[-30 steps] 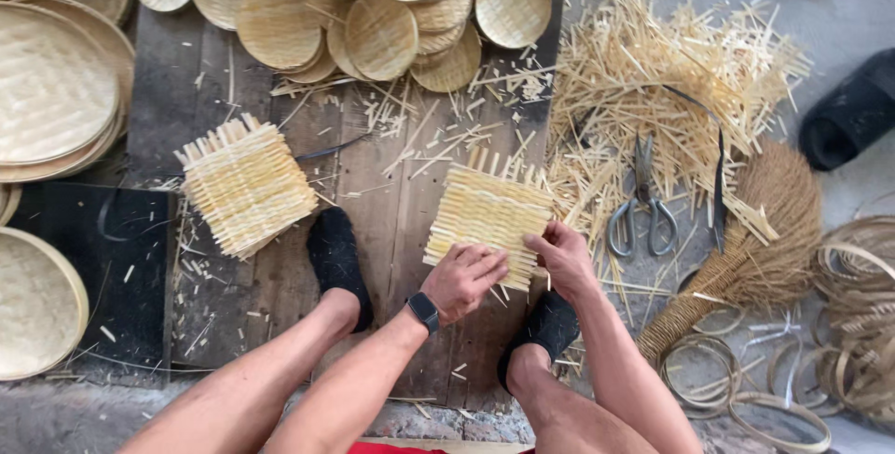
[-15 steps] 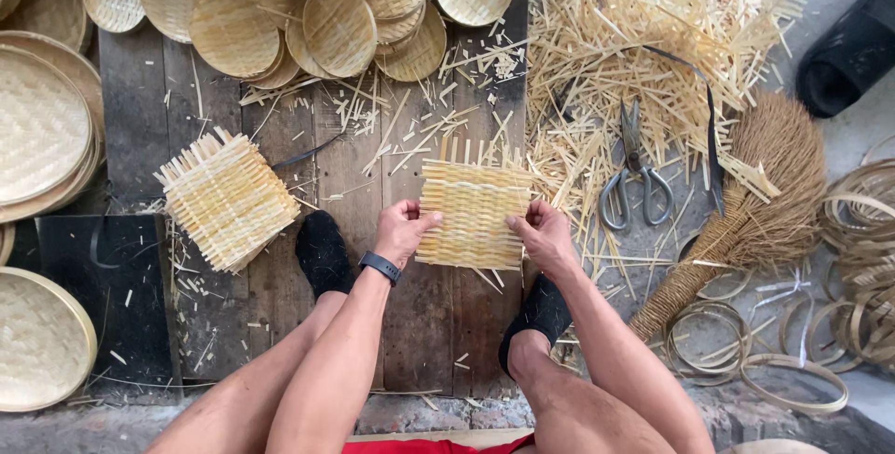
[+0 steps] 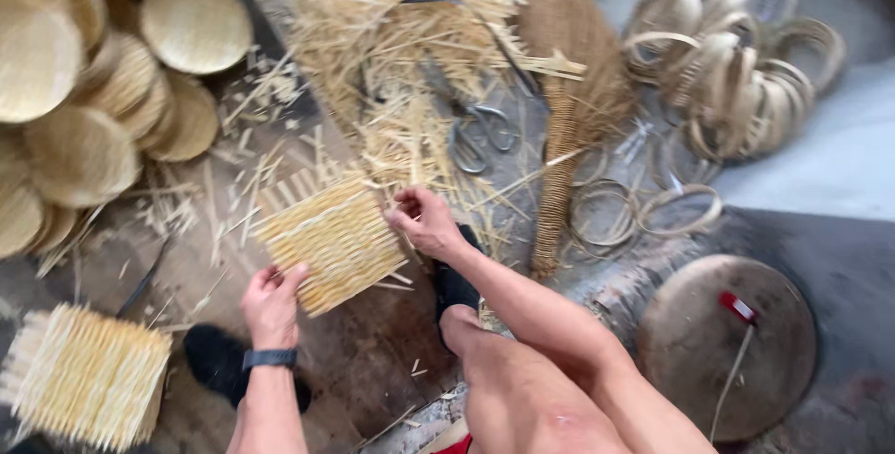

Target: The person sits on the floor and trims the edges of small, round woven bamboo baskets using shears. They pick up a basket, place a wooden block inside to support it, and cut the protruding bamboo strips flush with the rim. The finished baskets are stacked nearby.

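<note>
Centrally, a square woven mat (image 3: 331, 240) of pale bamboo strips lies tilted on the wooden floor (image 3: 373, 361), its loose ends sticking out along the edges. The left hand (image 3: 272, 303), with a dark band at the wrist, has its grip closed on the mat's near left corner, fingers curled over the edge. The right hand (image 3: 424, 221) pinches the mat's far right corner, its grip narrow around the strip ends. Both forearms reach in from the bottom, and a bare knee (image 3: 522, 389) rises at lower centre, above a foot in a dark sock (image 3: 457, 282) just beside the mat.

Beyond the mat, a heap of loose strips (image 3: 401, 53) covers the floor, with scissors (image 3: 475, 132) lying at its near side. A broom (image 3: 569, 90) rests to the right of the scissors, and coiled hoops (image 3: 727, 72) lie further right. Round woven trays (image 3: 84, 109) are stacked at upper left. A second mat stack (image 3: 84, 375) sits at lower left, well apart from the hands. A round dark disc (image 3: 727, 342) lies at lower right.
</note>
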